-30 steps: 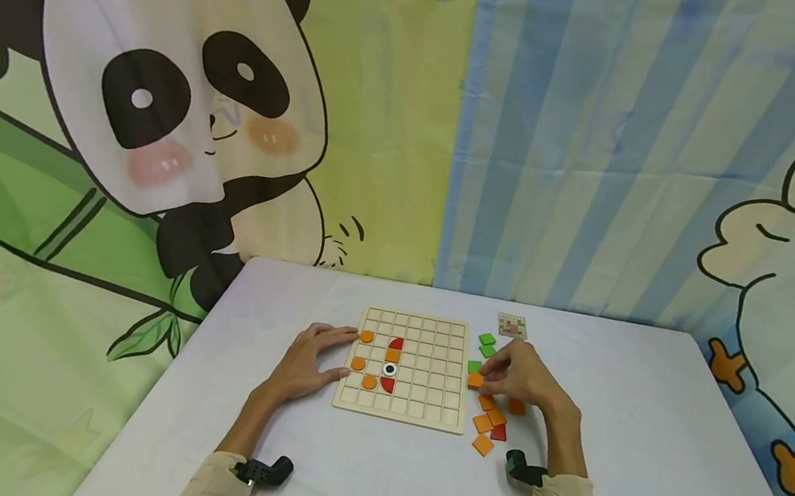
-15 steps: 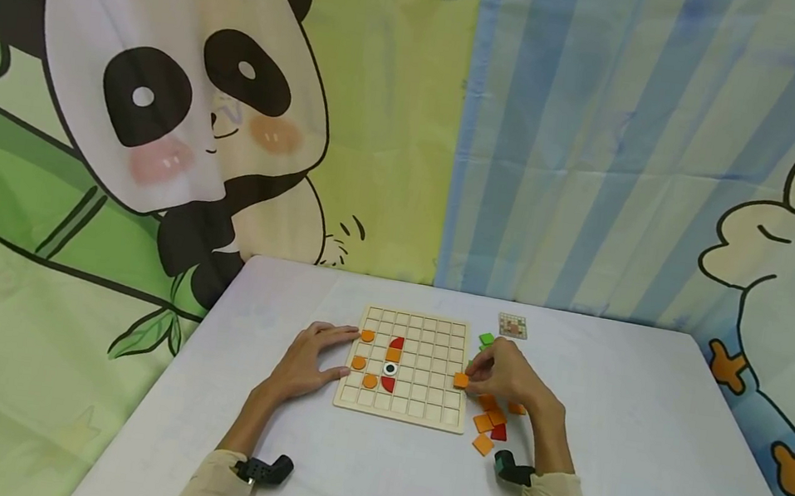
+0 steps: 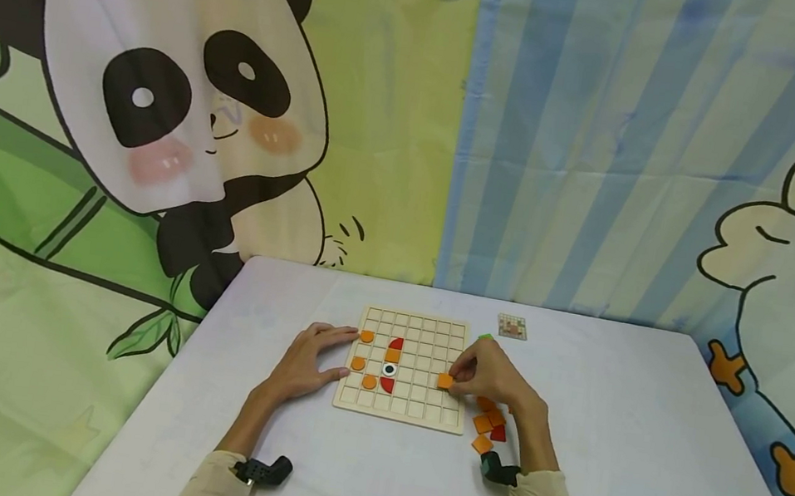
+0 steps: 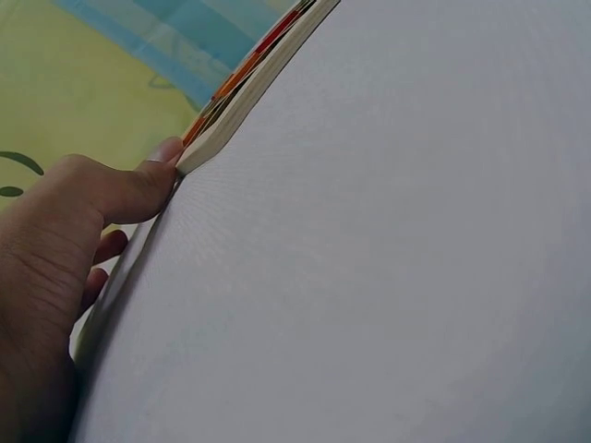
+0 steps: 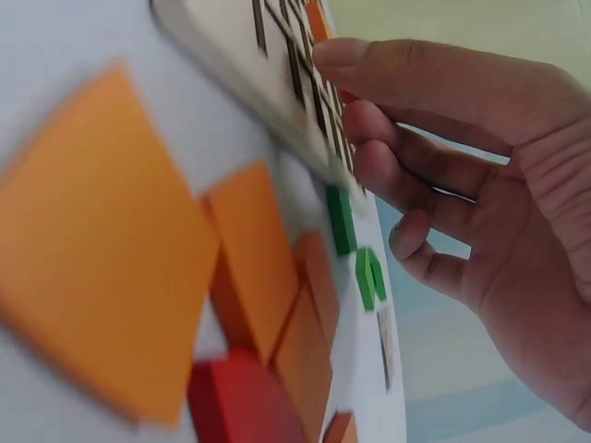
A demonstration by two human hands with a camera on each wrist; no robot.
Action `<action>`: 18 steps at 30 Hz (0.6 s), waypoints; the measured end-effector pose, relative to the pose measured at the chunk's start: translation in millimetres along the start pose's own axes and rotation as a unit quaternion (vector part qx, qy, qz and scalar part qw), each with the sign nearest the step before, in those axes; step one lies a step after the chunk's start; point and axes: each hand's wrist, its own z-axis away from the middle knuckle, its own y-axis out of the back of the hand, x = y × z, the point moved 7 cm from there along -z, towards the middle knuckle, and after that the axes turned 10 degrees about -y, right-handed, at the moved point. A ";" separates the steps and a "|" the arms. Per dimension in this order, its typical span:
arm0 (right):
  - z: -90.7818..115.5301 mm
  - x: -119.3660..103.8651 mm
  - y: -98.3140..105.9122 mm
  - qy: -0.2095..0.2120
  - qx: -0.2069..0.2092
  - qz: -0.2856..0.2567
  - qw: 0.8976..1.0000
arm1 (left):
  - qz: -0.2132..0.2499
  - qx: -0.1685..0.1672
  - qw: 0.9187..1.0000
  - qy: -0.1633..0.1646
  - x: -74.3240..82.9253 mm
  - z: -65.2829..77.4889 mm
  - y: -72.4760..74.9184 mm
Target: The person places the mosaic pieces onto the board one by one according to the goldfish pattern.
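A pale wooden grid board (image 3: 421,412) lies on the white table. My right hand (image 3: 494,375) pinches an orange square tile (image 3: 444,381) over the board's right columns; in the right wrist view the thumb (image 5: 342,53) partly hides that tile (image 5: 318,18). On the board's left half sit orange round pieces (image 3: 358,363), an orange square (image 3: 392,355), two red quarter-round pieces (image 3: 387,385) and a black-and-white eye disc (image 3: 389,370). My left hand (image 3: 301,365), fingers extended, rests against the board's left edge. Its thumb (image 4: 148,185) touches that edge in the left wrist view.
Right of the board lie several loose orange tiles (image 3: 482,443) and a red piece (image 3: 499,433). Green pieces (image 5: 367,277) lie farther back, mostly hidden by my right hand in the head view. A small patterned card (image 3: 512,326) lies near the table's back edge.
My right hand has moved left with the orange square tile, from beside the board's right edge to over its right columns. The left hand has stayed in place.
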 end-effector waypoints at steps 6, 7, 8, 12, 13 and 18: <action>-6.0 -12.7 -12.1 0.019 -0.009 0.004 1.000 | 0.013 -0.007 1.000 0.006 -1.2 -0.5 -2.2; -7.7 -13.9 -14.7 0.020 -0.011 0.005 1.000 | 0.014 -0.009 1.000 0.007 -1.3 -0.5 -2.4; -8.9 -15.2 -17.3 0.020 -0.014 0.006 1.000 | 0.014 -0.009 1.000 0.008 -1.6 -0.5 -2.5; -13.0 -21.3 -26.7 0.030 -0.024 0.007 0.999 | 0.014 -0.007 1.000 0.006 -1.7 -0.3 -2.1; -13.7 -22.7 -28.6 0.033 -0.025 0.008 0.999 | 0.013 -0.007 1.000 0.006 -1.7 -0.3 -2.0; -15.9 -32.3 -35.4 0.045 -0.030 0.010 0.998 | 0.012 -0.008 1.000 0.007 -2.4 0.0 -1.8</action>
